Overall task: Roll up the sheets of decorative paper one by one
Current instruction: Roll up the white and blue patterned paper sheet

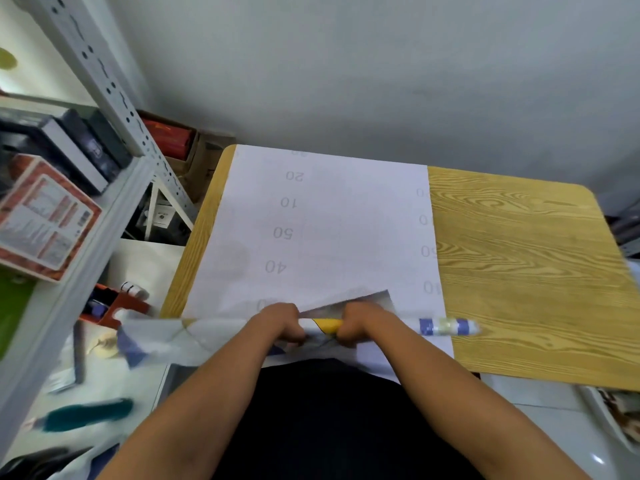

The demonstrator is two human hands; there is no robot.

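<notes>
Likely the roll [242, 332] will telescope: its loose left end flares past the bench [519, 271] edge, while left hand [282, 323] and right hand [360, 322] clamp only its middle. Unrolled sheet [329, 220] lies flat on the wood-grain bench; metal shelving [114, 98] left, grey wall behind.

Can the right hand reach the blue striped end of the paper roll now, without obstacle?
Probably yes. The right hand grips the roll near its middle, and the blue striped end lies further right along the same roll, over bare table. Nothing lies between them.
</notes>
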